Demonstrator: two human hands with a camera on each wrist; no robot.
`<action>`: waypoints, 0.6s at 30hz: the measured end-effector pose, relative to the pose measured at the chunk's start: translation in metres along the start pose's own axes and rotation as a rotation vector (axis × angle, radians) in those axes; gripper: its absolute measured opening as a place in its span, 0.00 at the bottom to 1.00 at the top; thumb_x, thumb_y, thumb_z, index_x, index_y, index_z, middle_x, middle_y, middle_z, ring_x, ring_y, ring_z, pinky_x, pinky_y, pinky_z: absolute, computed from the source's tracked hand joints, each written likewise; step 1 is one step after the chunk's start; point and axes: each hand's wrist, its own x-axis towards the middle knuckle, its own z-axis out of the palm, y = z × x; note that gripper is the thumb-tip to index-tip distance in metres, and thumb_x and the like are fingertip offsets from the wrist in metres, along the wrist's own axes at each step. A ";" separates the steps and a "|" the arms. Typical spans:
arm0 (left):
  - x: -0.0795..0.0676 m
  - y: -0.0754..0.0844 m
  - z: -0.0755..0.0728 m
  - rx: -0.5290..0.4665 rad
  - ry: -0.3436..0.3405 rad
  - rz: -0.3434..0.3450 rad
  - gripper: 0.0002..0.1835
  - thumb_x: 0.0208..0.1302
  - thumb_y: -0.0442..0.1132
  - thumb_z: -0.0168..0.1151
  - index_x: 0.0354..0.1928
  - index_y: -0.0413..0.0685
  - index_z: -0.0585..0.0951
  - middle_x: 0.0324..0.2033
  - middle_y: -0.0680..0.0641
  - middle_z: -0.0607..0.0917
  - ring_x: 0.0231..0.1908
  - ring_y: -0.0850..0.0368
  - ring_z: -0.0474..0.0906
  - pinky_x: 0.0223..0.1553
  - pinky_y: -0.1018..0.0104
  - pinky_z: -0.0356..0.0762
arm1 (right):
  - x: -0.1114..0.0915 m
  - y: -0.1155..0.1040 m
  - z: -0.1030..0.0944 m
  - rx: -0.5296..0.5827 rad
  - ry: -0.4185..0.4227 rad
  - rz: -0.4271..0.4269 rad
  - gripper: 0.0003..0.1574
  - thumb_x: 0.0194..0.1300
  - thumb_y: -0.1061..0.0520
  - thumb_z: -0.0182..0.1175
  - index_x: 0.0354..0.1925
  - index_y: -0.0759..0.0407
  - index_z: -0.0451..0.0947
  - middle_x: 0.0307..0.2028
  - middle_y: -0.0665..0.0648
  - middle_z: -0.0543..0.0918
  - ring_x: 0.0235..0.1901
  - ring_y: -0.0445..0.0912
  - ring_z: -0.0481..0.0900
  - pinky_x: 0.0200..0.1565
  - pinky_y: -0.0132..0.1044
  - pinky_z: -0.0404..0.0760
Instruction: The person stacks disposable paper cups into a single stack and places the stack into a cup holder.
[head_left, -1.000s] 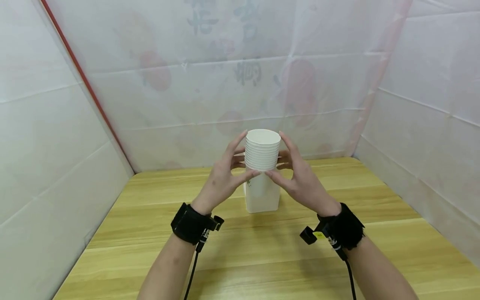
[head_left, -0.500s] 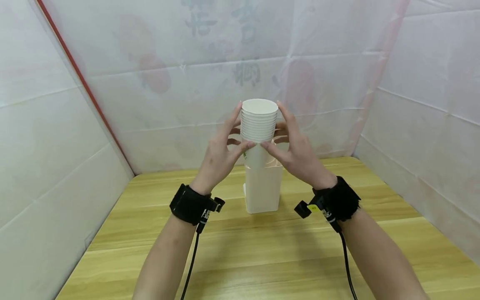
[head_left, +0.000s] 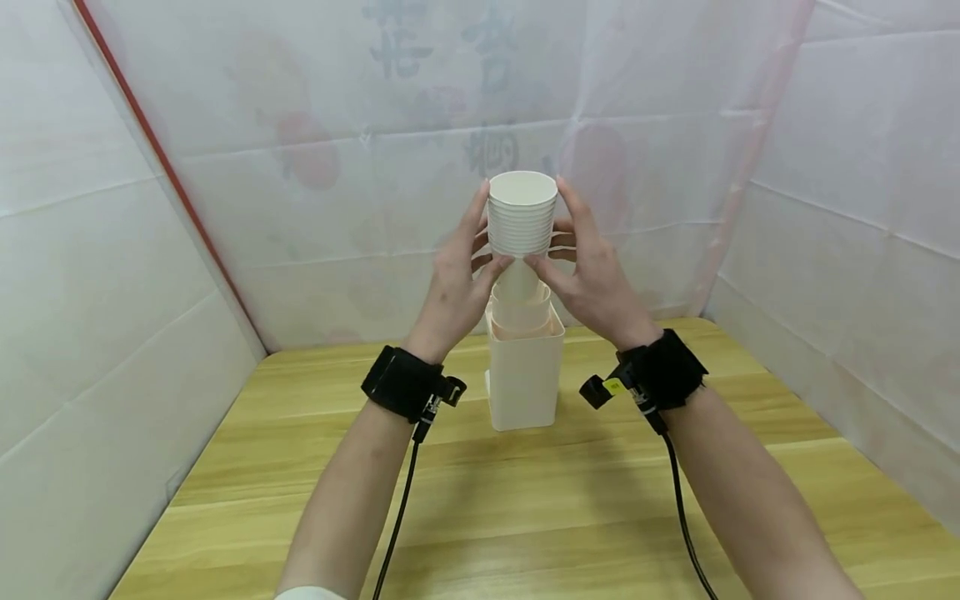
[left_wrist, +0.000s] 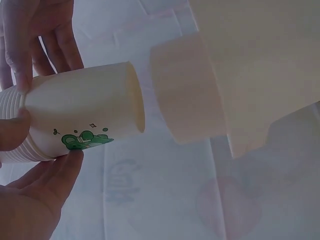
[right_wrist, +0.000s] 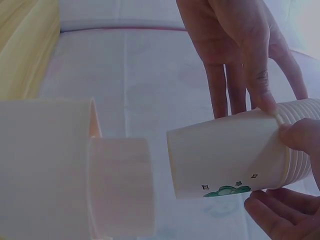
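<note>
A nested stack of white paper cups point(head_left: 521, 221) is held upright between my two hands, mouths up. My left hand point(head_left: 457, 275) grips its left side, thumb at the front just under the stacked rims. Opposite it, my right hand point(head_left: 600, 283) grips the right side the same way, the thumb tips close together. Below stands a cream square-sided holder point(head_left: 523, 383) with a round collar point(head_left: 521, 315) rising from its top. In the left wrist view a gap separates the lowest cup's base point(left_wrist: 100, 100) from the collar point(left_wrist: 187, 90). Green cartoon print shows on that cup.
The holder stands on a wood-grain table point(head_left: 517, 517), towards its far edge. White sheeting point(head_left: 360, 208) hangs behind and on both sides. Each wrist wears a black strap point(head_left: 401, 383) with a small camera and a trailing cable point(head_left: 401, 508).
Both hands have raised the cup stack, from in front of the holder to above it. The holder's top and round collar, hidden behind the cups at first, now show. The holder has stayed put.
</note>
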 end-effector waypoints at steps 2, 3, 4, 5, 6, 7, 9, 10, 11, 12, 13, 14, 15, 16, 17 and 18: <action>0.000 -0.004 0.003 -0.015 -0.014 -0.016 0.40 0.59 0.24 0.54 0.70 0.45 0.47 0.61 0.34 0.65 0.57 0.51 0.66 0.51 0.52 0.72 | -0.001 0.005 0.002 0.018 -0.005 0.017 0.50 0.58 0.67 0.59 0.69 0.60 0.40 0.48 0.70 0.73 0.44 0.55 0.75 0.48 0.51 0.74; -0.001 -0.006 0.004 -0.019 -0.023 -0.028 0.40 0.59 0.24 0.53 0.70 0.45 0.46 0.61 0.34 0.64 0.58 0.51 0.65 0.52 0.52 0.71 | -0.002 0.007 0.003 0.029 -0.008 0.025 0.49 0.59 0.67 0.58 0.69 0.60 0.40 0.48 0.70 0.73 0.45 0.55 0.74 0.48 0.51 0.74; -0.002 -0.008 0.005 -0.023 -0.030 -0.037 0.40 0.60 0.23 0.53 0.70 0.45 0.46 0.62 0.34 0.63 0.58 0.51 0.64 0.53 0.52 0.70 | -0.002 0.009 0.004 0.033 -0.013 0.033 0.49 0.59 0.67 0.58 0.69 0.61 0.40 0.48 0.70 0.73 0.45 0.55 0.74 0.49 0.50 0.74; -0.003 -0.010 0.006 -0.027 -0.036 -0.048 0.40 0.60 0.23 0.52 0.70 0.46 0.45 0.62 0.34 0.63 0.58 0.50 0.64 0.54 0.52 0.70 | -0.003 0.011 0.005 0.043 -0.019 0.040 0.49 0.59 0.67 0.57 0.69 0.61 0.40 0.49 0.70 0.72 0.45 0.55 0.74 0.49 0.51 0.74; -0.004 -0.012 0.008 -0.028 -0.040 -0.058 0.40 0.60 0.23 0.52 0.70 0.46 0.45 0.62 0.34 0.63 0.58 0.50 0.64 0.54 0.51 0.69 | -0.005 0.013 0.006 0.051 -0.026 0.050 0.48 0.60 0.67 0.57 0.69 0.61 0.40 0.49 0.70 0.72 0.46 0.55 0.74 0.49 0.52 0.73; -0.005 -0.014 0.009 -0.029 -0.043 -0.064 0.40 0.60 0.23 0.52 0.70 0.46 0.45 0.62 0.34 0.63 0.58 0.49 0.64 0.54 0.51 0.69 | -0.006 0.014 0.006 0.054 -0.032 0.062 0.48 0.60 0.67 0.57 0.69 0.60 0.40 0.49 0.70 0.72 0.46 0.56 0.74 0.50 0.52 0.73; -0.007 -0.017 0.011 -0.028 -0.044 -0.074 0.40 0.60 0.23 0.52 0.70 0.46 0.45 0.62 0.34 0.63 0.59 0.49 0.64 0.54 0.50 0.69 | -0.008 0.017 0.007 0.057 -0.039 0.081 0.47 0.61 0.66 0.56 0.69 0.60 0.40 0.49 0.71 0.71 0.46 0.56 0.73 0.50 0.52 0.73; -0.007 -0.018 0.012 -0.027 -0.045 -0.079 0.40 0.59 0.22 0.52 0.70 0.46 0.45 0.62 0.33 0.64 0.58 0.49 0.64 0.54 0.50 0.69 | -0.009 0.018 0.007 0.055 -0.044 0.095 0.47 0.62 0.66 0.55 0.69 0.59 0.39 0.49 0.71 0.71 0.47 0.56 0.73 0.50 0.52 0.73; -0.008 -0.019 0.013 -0.027 -0.047 -0.085 0.40 0.59 0.22 0.52 0.70 0.47 0.45 0.62 0.33 0.64 0.58 0.49 0.64 0.54 0.49 0.69 | -0.010 0.020 0.008 0.057 -0.048 0.108 0.46 0.62 0.66 0.54 0.70 0.59 0.39 0.50 0.71 0.71 0.47 0.56 0.73 0.50 0.52 0.73; -0.008 -0.021 0.014 -0.028 -0.048 -0.091 0.41 0.59 0.22 0.52 0.70 0.47 0.45 0.62 0.33 0.64 0.59 0.49 0.63 0.54 0.49 0.69 | -0.010 0.021 0.008 0.055 -0.054 0.124 0.45 0.63 0.65 0.53 0.70 0.58 0.39 0.50 0.70 0.71 0.47 0.56 0.73 0.51 0.51 0.73; -0.009 -0.022 0.015 -0.032 -0.052 -0.099 0.41 0.59 0.22 0.52 0.70 0.47 0.45 0.62 0.33 0.63 0.59 0.48 0.63 0.54 0.50 0.69 | -0.011 0.022 0.008 0.054 -0.060 0.138 0.44 0.64 0.65 0.52 0.70 0.57 0.39 0.51 0.70 0.71 0.48 0.56 0.73 0.51 0.51 0.72; -0.009 -0.023 0.016 -0.033 -0.057 -0.112 0.41 0.59 0.22 0.52 0.70 0.48 0.44 0.62 0.34 0.63 0.59 0.48 0.63 0.54 0.50 0.69 | -0.012 0.022 0.008 0.054 -0.066 0.149 0.43 0.65 0.65 0.50 0.70 0.57 0.39 0.52 0.70 0.71 0.49 0.56 0.72 0.51 0.51 0.72; -0.010 -0.025 0.017 -0.034 -0.062 -0.127 0.41 0.59 0.22 0.52 0.70 0.50 0.44 0.62 0.34 0.63 0.59 0.48 0.63 0.54 0.50 0.68 | -0.014 0.023 0.008 0.052 -0.073 0.159 0.42 0.66 0.65 0.48 0.70 0.56 0.38 0.52 0.70 0.70 0.49 0.56 0.72 0.52 0.51 0.72; -0.011 -0.026 0.018 -0.038 -0.068 -0.139 0.42 0.60 0.22 0.52 0.70 0.50 0.44 0.62 0.34 0.63 0.59 0.47 0.63 0.54 0.50 0.68 | -0.015 0.025 0.009 0.048 -0.077 0.167 0.42 0.66 0.66 0.47 0.70 0.55 0.38 0.53 0.70 0.70 0.50 0.56 0.72 0.52 0.52 0.71; -0.012 -0.027 0.018 -0.042 -0.074 -0.155 0.42 0.60 0.22 0.52 0.70 0.51 0.44 0.63 0.34 0.62 0.59 0.47 0.63 0.55 0.51 0.68 | -0.017 0.026 0.009 0.046 -0.083 0.170 0.41 0.66 0.66 0.45 0.70 0.55 0.38 0.54 0.70 0.70 0.51 0.57 0.71 0.52 0.52 0.71; -0.013 -0.028 0.019 -0.048 -0.079 -0.169 0.42 0.59 0.22 0.52 0.70 0.52 0.44 0.63 0.34 0.62 0.59 0.47 0.63 0.55 0.51 0.68 | -0.018 0.027 0.010 0.043 -0.087 0.170 0.41 0.66 0.68 0.44 0.70 0.54 0.38 0.54 0.71 0.69 0.51 0.57 0.71 0.52 0.53 0.70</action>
